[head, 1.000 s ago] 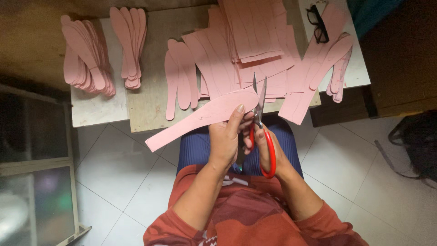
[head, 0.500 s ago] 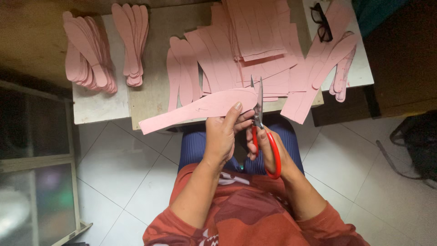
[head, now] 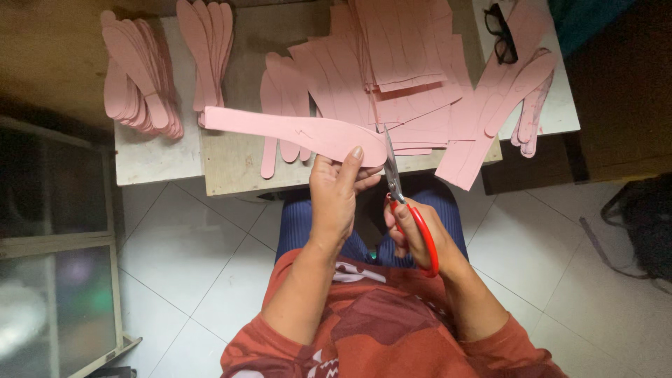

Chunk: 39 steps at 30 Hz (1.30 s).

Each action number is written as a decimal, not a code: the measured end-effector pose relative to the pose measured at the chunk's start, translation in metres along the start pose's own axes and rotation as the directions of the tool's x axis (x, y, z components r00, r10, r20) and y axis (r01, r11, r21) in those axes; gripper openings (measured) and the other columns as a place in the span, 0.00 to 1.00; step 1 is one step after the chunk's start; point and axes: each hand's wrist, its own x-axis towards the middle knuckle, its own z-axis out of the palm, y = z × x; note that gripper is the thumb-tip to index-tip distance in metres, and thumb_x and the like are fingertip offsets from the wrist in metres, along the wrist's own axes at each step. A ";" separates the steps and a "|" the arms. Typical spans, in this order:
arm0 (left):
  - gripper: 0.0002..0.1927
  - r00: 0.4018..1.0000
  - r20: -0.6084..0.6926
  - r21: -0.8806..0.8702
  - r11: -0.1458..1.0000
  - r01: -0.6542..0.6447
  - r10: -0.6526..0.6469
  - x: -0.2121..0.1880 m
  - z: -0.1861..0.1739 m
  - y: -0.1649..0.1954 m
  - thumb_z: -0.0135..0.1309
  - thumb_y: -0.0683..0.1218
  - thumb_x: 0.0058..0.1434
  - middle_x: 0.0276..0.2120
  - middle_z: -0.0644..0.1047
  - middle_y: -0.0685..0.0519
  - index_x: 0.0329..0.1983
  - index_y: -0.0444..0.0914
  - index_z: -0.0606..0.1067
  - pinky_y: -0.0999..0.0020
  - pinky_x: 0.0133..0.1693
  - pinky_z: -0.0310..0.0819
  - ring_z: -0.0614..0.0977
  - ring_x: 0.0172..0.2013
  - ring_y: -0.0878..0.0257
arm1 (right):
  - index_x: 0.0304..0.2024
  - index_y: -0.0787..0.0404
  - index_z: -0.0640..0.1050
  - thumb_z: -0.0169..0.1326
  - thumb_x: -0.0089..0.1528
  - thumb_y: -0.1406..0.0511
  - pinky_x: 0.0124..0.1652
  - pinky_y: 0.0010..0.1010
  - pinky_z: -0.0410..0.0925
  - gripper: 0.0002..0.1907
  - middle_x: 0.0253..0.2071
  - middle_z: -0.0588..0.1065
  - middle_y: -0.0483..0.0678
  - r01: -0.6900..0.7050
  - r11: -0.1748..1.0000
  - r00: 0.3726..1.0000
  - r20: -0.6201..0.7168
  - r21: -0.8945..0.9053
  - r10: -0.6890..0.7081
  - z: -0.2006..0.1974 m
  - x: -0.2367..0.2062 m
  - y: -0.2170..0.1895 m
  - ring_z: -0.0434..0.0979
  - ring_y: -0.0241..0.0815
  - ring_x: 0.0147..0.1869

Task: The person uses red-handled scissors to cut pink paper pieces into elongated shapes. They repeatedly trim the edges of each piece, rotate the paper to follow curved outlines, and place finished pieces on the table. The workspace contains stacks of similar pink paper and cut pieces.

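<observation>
Swinging leftward and flatter, the pink sole-shaped cutout (head: 294, 129) is being pinched by left hand (head: 334, 192) fingers; right hand (head: 413, 234) fingers are gripping red-handled scissors (head: 402, 203), best following the curved edge closely.

pink sheet stack (head: 402, 42) cut off at top edge; right hand (head: 413, 234) fingers behind scissors' red handles (head: 423, 234)

Left hand (head: 336, 192) pinching, right hand (head: 413, 231) fingers curled, forearms converging.
</observation>
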 end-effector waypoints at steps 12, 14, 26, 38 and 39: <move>0.14 0.998 0.033 0.214 0.975 -0.055 0.049 -0.011 0.008 -0.008 0.59 0.42 0.65 0.38 0.79 0.49 0.49 0.33 0.69 0.71 0.33 0.79 0.81 0.33 0.66 | 0.61 0.67 0.67 0.34 0.68 0.38 0.38 0.27 0.68 0.41 0.33 0.69 0.44 0.260 0.964 0.965 0.033 -0.062 -0.258 0.006 0.008 -0.002 0.70 0.35 0.36; 0.14 1.000 0.024 0.156 0.988 -0.007 0.003 -0.013 0.010 -0.008 0.58 0.42 0.65 0.36 0.79 0.48 0.49 0.33 0.68 0.70 0.27 0.76 0.79 0.29 0.64 | 0.62 0.67 0.68 0.33 0.68 0.37 0.39 0.28 0.68 0.43 0.33 0.69 0.44 0.253 0.967 0.967 0.028 -0.033 -0.252 0.008 0.008 -0.002 0.69 0.35 0.36; 0.13 0.987 0.123 0.124 0.985 -0.123 0.108 -0.006 0.004 -0.011 0.58 0.41 0.67 0.41 0.80 0.49 0.50 0.32 0.69 0.71 0.38 0.83 0.83 0.39 0.65 | 0.44 0.64 0.70 0.34 0.65 0.34 0.30 0.28 0.67 0.40 0.26 0.66 0.43 0.166 0.978 0.986 -0.003 -0.129 -0.168 0.000 0.002 -0.005 0.67 0.34 0.28; 0.14 0.977 0.213 0.230 0.972 -0.051 0.001 0.001 -0.013 0.005 0.58 0.42 0.66 0.43 0.81 0.50 0.51 0.33 0.70 0.72 0.37 0.82 0.83 0.40 0.65 | 0.31 0.60 0.68 0.41 0.66 0.42 0.22 0.26 0.65 0.29 0.20 0.65 0.42 0.077 0.973 0.997 0.021 -0.216 -0.074 -0.012 -0.007 -0.014 0.67 0.33 0.21; 0.14 0.976 0.217 0.237 0.970 -0.056 0.004 0.002 -0.014 0.006 0.59 0.42 0.66 0.43 0.81 0.50 0.51 0.33 0.70 0.73 0.37 0.82 0.83 0.40 0.66 | 0.30 0.60 0.68 0.42 0.67 0.43 0.21 0.27 0.64 0.29 0.19 0.65 0.42 0.073 0.974 0.997 0.020 -0.215 -0.070 -0.013 -0.007 -0.014 0.66 0.33 0.20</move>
